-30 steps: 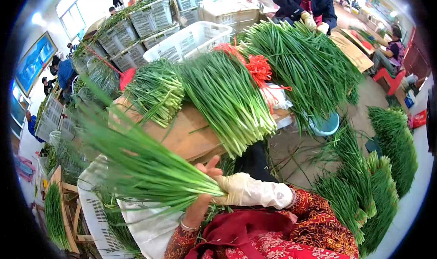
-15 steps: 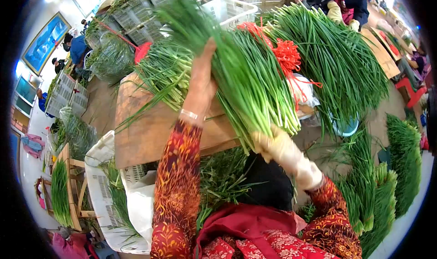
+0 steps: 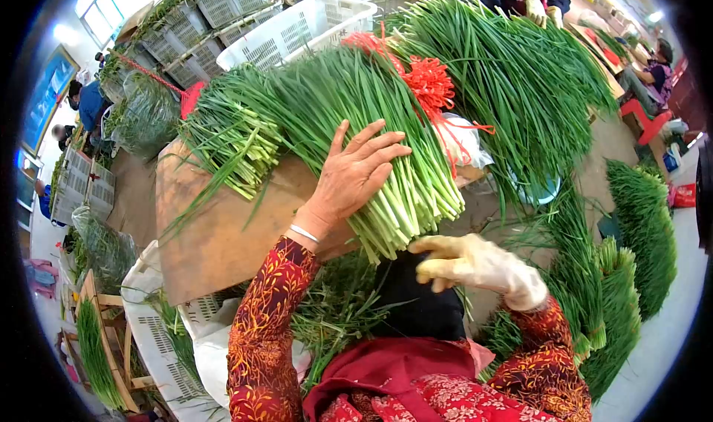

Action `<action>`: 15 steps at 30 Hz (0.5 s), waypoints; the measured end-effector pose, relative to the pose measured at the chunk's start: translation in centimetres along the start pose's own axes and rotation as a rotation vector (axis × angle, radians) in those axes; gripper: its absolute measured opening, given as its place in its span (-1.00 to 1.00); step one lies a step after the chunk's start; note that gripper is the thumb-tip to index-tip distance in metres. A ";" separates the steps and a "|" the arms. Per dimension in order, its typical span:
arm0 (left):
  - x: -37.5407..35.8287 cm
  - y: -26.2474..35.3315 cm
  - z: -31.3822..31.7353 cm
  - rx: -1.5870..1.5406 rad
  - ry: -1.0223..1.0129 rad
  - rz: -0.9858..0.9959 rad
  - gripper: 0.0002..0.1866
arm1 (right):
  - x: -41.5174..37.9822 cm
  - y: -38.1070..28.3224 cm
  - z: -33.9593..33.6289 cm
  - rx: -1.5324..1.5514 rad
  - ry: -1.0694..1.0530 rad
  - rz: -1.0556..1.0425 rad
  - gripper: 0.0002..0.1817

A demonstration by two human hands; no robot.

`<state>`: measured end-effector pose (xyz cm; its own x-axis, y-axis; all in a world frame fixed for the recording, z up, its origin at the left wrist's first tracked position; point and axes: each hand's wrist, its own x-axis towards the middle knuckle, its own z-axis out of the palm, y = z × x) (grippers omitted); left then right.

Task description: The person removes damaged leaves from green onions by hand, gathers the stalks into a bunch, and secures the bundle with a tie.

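My left hand (image 3: 349,173), bare with a white band at the wrist, lies spread on a pile of green garlic chives (image 3: 327,88) on the wooden board (image 3: 223,229). The pale stem ends point toward me. My right hand (image 3: 475,265), in a cream glove, hovers just off these ends, fingers apart and curled, with nothing visible in it. Left of the pile lies a smaller bunch of chives (image 3: 234,140). A bundle of red ties (image 3: 429,88) hangs at the pile's right side, by a white plastic bag (image 3: 466,141).
A large heap of chives (image 3: 505,88) rises at the right, with a blue basin (image 3: 538,190) below it. Behind the board stands a white crate (image 3: 297,32); another crate (image 3: 152,325) is at lower left. A co-worker's gloved hands (image 3: 542,8) are at the far right.
The chives that both my hands held raised and tilted now lie on the pile. My left hand has flattened on top; my right hand has let go of the stem ends.
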<state>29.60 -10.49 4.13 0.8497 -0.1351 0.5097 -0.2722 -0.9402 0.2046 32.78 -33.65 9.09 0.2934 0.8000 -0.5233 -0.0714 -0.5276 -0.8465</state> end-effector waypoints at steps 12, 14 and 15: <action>-6.2 2.8 -1.5 -0.246 0.459 -0.423 -0.41 | 1.9 3.0 -2.9 -0.267 0.725 -0.527 -0.44; -7.9 4.0 -1.1 -0.649 0.584 -0.630 -0.29 | 2.2 2.1 -2.5 -0.272 0.724 -0.523 -0.39; -8.2 4.8 -0.9 -0.650 0.585 -0.629 -0.29 | 2.4 1.6 -2.5 -0.277 0.731 -0.521 -0.35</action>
<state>20.89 -13.55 1.68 0.6203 0.6471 0.4433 -0.1959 -0.4194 0.8864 35.75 -33.29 6.67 0.7569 0.6266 0.1859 0.4397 -0.2777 -0.8541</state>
